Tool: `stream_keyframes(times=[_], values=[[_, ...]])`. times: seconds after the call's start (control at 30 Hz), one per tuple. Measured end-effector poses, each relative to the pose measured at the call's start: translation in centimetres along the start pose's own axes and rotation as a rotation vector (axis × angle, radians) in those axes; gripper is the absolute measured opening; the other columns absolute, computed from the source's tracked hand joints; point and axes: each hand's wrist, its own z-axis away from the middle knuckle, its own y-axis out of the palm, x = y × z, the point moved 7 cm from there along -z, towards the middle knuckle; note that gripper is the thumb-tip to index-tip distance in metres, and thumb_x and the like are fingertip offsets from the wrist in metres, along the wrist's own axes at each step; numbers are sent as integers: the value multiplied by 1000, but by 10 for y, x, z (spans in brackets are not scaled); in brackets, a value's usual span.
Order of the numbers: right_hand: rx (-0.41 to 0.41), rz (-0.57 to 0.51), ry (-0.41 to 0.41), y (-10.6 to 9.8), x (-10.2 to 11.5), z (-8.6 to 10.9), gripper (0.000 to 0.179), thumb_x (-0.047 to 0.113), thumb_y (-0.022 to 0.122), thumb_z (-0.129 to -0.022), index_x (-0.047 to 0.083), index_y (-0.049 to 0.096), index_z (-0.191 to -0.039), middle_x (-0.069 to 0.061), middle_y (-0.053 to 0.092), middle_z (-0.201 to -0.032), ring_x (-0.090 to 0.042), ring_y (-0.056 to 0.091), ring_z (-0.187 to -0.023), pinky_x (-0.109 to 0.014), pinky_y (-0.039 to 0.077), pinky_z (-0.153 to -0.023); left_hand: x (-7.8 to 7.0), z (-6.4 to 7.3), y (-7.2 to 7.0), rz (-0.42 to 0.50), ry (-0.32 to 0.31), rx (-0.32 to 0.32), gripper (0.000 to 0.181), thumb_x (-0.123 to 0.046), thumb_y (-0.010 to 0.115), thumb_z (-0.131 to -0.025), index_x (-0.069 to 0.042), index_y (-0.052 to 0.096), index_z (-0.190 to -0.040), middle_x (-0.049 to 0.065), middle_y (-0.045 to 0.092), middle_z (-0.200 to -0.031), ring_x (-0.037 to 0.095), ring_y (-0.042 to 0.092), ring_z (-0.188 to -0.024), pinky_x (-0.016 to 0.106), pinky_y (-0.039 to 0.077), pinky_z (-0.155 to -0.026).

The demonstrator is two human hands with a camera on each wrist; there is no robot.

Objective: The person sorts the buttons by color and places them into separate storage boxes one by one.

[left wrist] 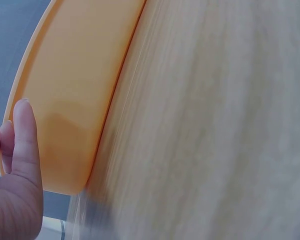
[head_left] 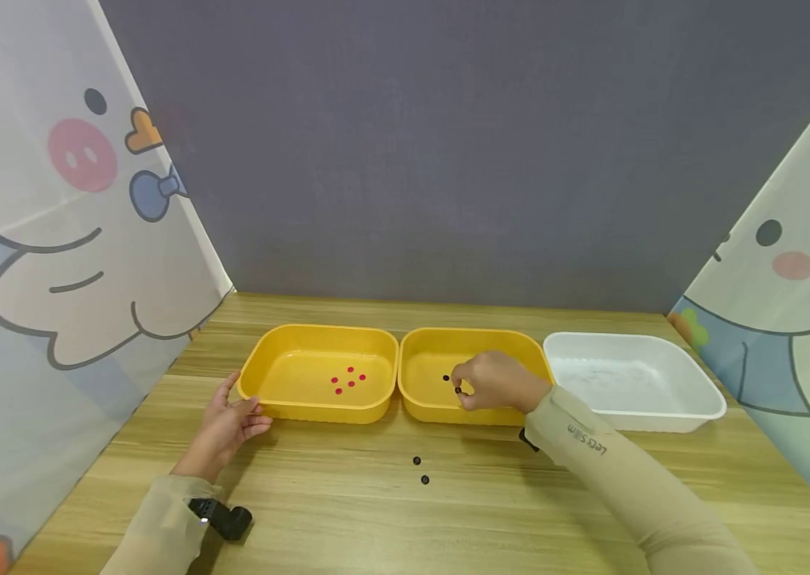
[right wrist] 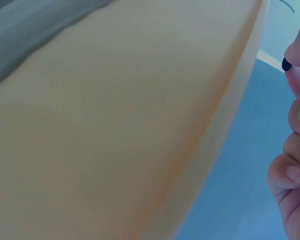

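My right hand (head_left: 494, 382) is over the middle yellow tray (head_left: 473, 416), thumb and index finger pinching a small round black piece (right wrist: 286, 64). Another black piece (head_left: 446, 378) lies on that tray's floor. The left yellow tray (head_left: 326, 413) holds several small red discs (head_left: 351, 384). At its near left corner, my left hand (head_left: 224, 423) touches the rim with loosely extended fingers. The left wrist view shows the thumb (left wrist: 26, 145) along the tray's outer wall. Two black pieces (head_left: 416, 461) (head_left: 425, 480) lie on the wooden table in front of the trays.
A white tray (head_left: 664, 422) stands at the right end of the row, against the middle one. A grey panel (head_left: 448, 160) rises behind the table (head_left: 347, 519). Cartoon-printed sheets (head_left: 31, 263) flank both sides. Each wrist carries a small black device (head_left: 221, 517).
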Motion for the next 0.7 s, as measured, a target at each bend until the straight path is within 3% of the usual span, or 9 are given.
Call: stream_keyframes(times=[0.27, 0.53, 0.7], values=[[27, -52, 75, -8, -14, 0, 9, 5, 65, -76, 8, 68, -83, 3, 62, -68, 0, 34, -50, -17, 43, -51, -1, -1, 1, -2, 6, 9, 74, 0, 36, -101, -21, -14, -152, -1, 55, -70, 9, 63, -55, 22, 58, -60], [54, -12, 171, -18, -26, -2, 7, 9, 67, -80, 8, 69, -87, 9, 47, -55, -2, 28, -47, -17, 34, -45, -2, -2, 2, -5, 10, 5, 75, -1, 37, -101, -21, -13, -153, -1, 54, -70, 9, 63, -55, 22, 57, -60], [77, -9, 219, -22, -33, -5, 11, 12, 69, -81, 7, 70, -91, 8, 52, -59, -3, 32, -49, -19, 38, -47, 0, -1, 0, -5, 1, -1, 75, -1, 37, -102, -21, -14, -152, -1, 54, -71, 9, 63, -55, 22, 57, -60]])
